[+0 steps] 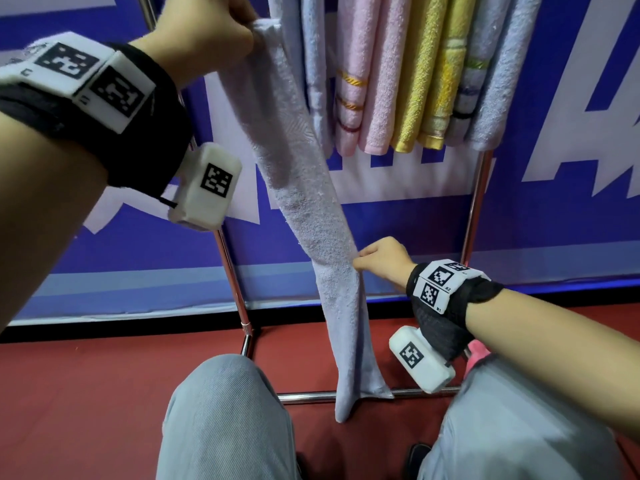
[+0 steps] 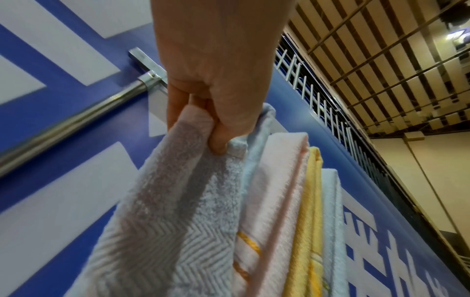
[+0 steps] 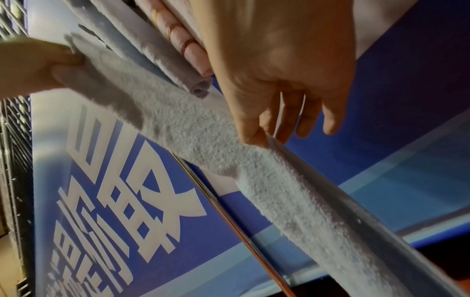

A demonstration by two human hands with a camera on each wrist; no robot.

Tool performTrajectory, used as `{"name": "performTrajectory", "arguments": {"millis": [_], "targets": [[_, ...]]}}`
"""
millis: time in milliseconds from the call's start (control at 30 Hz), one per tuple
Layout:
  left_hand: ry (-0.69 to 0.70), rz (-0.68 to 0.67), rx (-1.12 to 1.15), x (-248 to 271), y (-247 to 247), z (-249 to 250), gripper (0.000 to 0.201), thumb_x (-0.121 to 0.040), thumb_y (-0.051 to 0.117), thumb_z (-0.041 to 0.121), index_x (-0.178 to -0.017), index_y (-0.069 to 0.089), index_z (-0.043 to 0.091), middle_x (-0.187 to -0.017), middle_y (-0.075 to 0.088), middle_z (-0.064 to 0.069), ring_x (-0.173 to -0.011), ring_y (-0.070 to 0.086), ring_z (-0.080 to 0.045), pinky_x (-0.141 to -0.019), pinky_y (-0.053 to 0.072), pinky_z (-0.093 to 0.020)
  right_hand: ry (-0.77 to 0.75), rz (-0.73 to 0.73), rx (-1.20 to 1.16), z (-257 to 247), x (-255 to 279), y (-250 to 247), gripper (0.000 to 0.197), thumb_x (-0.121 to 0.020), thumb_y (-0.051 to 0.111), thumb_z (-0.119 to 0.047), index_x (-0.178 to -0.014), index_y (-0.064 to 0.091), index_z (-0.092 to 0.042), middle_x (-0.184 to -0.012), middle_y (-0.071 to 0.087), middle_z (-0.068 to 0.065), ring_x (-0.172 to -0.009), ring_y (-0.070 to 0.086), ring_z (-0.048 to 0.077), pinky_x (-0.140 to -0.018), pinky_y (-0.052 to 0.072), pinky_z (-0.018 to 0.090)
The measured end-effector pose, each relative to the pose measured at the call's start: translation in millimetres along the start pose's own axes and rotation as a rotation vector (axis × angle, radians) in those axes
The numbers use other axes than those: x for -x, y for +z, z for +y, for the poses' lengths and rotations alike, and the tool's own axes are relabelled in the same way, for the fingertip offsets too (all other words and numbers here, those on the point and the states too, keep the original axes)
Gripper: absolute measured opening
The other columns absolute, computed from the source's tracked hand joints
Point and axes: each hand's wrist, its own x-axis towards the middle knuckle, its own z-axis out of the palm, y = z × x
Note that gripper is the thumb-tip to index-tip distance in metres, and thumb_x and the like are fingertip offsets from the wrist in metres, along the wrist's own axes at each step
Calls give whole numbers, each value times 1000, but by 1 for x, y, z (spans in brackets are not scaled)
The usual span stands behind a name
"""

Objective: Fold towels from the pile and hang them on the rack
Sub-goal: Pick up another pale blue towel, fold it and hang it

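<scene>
The left hand (image 1: 204,32) was raised high at the left end of the rack (image 1: 476,216), its fingers (image 2: 218,138) clenched round the top end of a pale lavender towel (image 1: 301,188). The right hand (image 1: 381,259) reached in low from the right, wrist bent, thumb and forefinger pinching the towel's right edge about midway down; the other fingers (image 3: 330,124) hung loosely curled beside it. The towel hung as a long narrow strip between the two hands, its lower end trailing past the rack's bottom bar (image 1: 408,393) toward the red floor (image 1: 86,393). Just to its right, folded towels (image 1: 415,81) in blue, pink and yellow hung side by side. The rack's top rail was cut off in the head view, and the left fingers were hidden there behind the knuckles.
</scene>
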Motion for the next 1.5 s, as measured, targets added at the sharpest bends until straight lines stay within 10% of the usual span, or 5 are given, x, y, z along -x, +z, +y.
{"name": "performTrajectory", "arguments": {"millis": [267,500,767,1067,1500], "targets": [[-380,11,29,29,-36,-103,22,-80,62,23,-87,70,4,-37,51,15,-36,44,11,-39,32,-2,-40,-65,-124,-41,2,-40,34,-72,56,-5,-47,36,-14,-55,32,5,-52,26,14,-44,24,18],[-779,-523,52,77,-14,-136,19,-91,55,8,-106,58,-3,-101,56,-16,-90,55,-29,-59,46,-29,-141,-163,-206,-110,7,-57,33,-80,43,-1,-52,37,-17,-54,32,-1,-48,28,12,-44,21,20],[-507,-845,900,80,26,-46,26,-99,41,33,-107,60,15,-104,65,2,-101,56,-15,-89,48,-39,-266,-383,-84,-173,30,-58,15,-92,44,-5,-82,53,-11,-75,49,5,-66,46,14,-61,41,25],[-248,-945,936,62,13,13,42,-100,35,26,-76,69,25,-69,63,11,-62,57,-2,-72,41,-26,-341,-188,-29,-209,50,-117,25,-86,43,0,-65,40,-13,-60,38,4,-47,40,12,-47,34,26],[-257,-895,1238,57,-15,30,33,-97,33,25,-102,58,4,-86,69,-9,-75,65,-19,-72,53,-30,-365,-113,-86,-235,63,-132,31,-86,39,4,-61,34,-13,-59,37,5,-50,38,17,-47,31,28]]}}
